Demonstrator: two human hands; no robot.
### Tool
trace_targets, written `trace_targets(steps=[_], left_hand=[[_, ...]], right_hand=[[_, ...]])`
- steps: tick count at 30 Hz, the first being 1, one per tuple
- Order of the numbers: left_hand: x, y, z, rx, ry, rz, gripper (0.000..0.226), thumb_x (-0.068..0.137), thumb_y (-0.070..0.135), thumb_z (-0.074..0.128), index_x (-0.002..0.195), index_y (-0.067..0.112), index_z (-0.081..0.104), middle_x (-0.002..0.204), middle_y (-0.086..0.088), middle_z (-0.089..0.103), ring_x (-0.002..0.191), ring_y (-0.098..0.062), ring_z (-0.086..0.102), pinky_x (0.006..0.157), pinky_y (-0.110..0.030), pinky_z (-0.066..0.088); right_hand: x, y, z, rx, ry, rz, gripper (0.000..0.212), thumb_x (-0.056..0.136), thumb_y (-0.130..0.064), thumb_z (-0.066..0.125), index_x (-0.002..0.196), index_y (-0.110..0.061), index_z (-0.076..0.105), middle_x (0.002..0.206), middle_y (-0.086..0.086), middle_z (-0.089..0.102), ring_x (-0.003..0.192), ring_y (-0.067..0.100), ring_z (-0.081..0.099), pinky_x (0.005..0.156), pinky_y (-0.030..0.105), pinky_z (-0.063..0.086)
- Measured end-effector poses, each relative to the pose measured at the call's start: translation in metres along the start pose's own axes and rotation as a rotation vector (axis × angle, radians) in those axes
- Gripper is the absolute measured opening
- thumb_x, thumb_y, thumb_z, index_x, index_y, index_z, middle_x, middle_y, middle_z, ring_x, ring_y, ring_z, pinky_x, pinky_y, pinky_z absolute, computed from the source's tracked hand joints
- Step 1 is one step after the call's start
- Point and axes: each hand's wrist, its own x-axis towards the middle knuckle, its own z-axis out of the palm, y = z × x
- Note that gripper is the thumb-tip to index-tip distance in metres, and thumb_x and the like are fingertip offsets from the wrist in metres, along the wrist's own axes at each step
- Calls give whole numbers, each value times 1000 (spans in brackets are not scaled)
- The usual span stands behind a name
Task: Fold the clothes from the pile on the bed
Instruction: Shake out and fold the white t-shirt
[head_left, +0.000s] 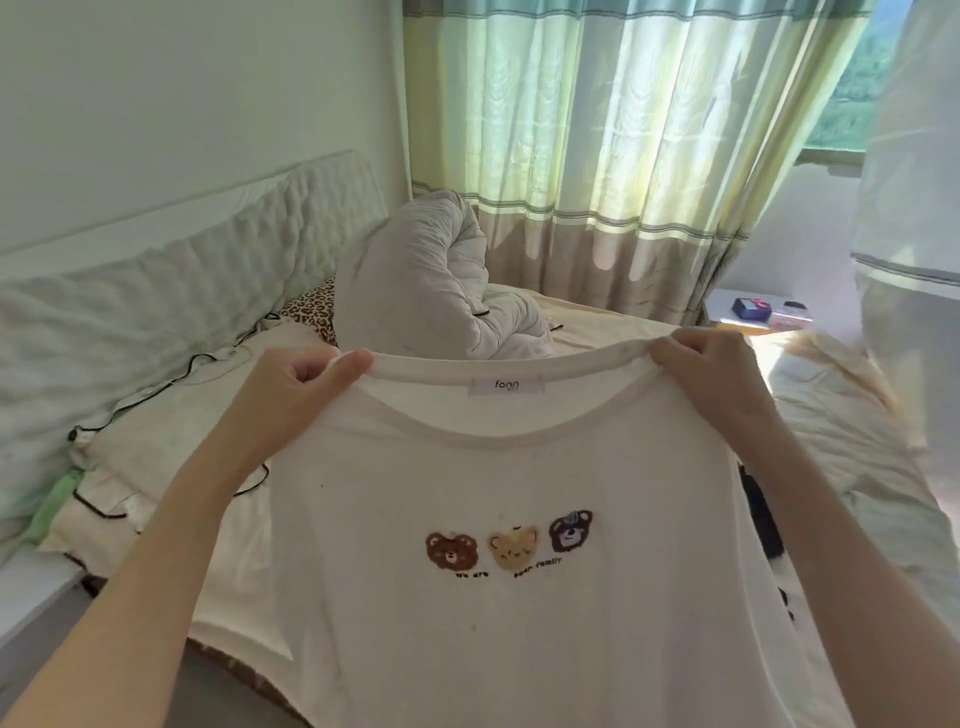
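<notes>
A person stands at a bed (597, 322) and holds up a white short-sleeved cotton T-shirt (519, 597) in front of them, seen from their own head height. The left hand (306, 384) pinches the neckband near the left shoulder seam, thumb on top and fingers curled under the fabric. The right hand (711, 374) pinches the neckband at the opposite side in the same way. Each grip is clamped on the shirt.

The shirt hangs spread between the hands, above the mattress, its chest print of three small bear faces (509, 543) turned up toward the camera. A woven label (506, 385) shows inside the back of the collar.

On the bed beyond lie a rolled grey quilted duvet (441, 280), a leopard-print pillow (314, 312) and a cream blanket with dark piping (171, 415). Striped green and beige curtains (623, 130) hang behind.

The step in hand looks like opening the shirt out before laying it down. To do it well, the hands would likely slide outward to the shoulders, pull the cloth taut and even, then lower it flat, print side down, smoothing wrinkles before folding the sleeves in.
</notes>
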Motion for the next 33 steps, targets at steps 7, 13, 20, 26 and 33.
trace_targets(steps=[7, 13, 20, 26, 33], left_hand=[[120, -150, 63, 358, 15, -152, 63, 77, 73, 45, 50, 20, 26, 43, 8, 28, 43, -7, 29, 47, -29, 23], [172, -319, 130, 450, -505, -359, 25, 85, 40, 64, 91, 21, 49, 83, 8, 53, 77, -10, 49, 59, -18, 34], [202, -456, 207, 531, -220, -369, 14, 89, 31, 60, 86, 17, 62, 82, -5, 62, 81, -27, 55, 68, -37, 40], [191, -532, 270, 759, -203, -380, 49, 93, 28, 52, 139, 16, 39, 134, -19, 41, 124, -36, 35, 97, -47, 31], [38, -556, 285, 784, -599, -335, 51, 96, 41, 33, 143, 21, 38, 153, -13, 25, 142, -36, 19, 112, -55, 15]], right_hand=[[120, 92, 152, -72, -201, 181, 27, 86, -20, 56, 82, 4, 66, 73, 8, 57, 74, 22, 51, 64, 32, 36], [171, 220, 297, -16, -415, 450, 28, 84, -19, 56, 83, 7, 65, 73, 10, 51, 72, 22, 48, 64, 30, 37], [216, 317, 412, -9, -503, 452, 36, 85, -33, 67, 61, -11, 51, 59, -2, 45, 56, 12, 44, 50, 21, 32], [205, 367, 488, -252, -397, 264, 59, 94, -40, 51, 141, -9, 36, 144, 13, 36, 135, 25, 30, 109, 35, 24], [35, 380, 519, -441, -555, -24, 52, 96, -34, 50, 142, -13, 40, 152, 10, 31, 143, 30, 21, 114, 55, 10]])
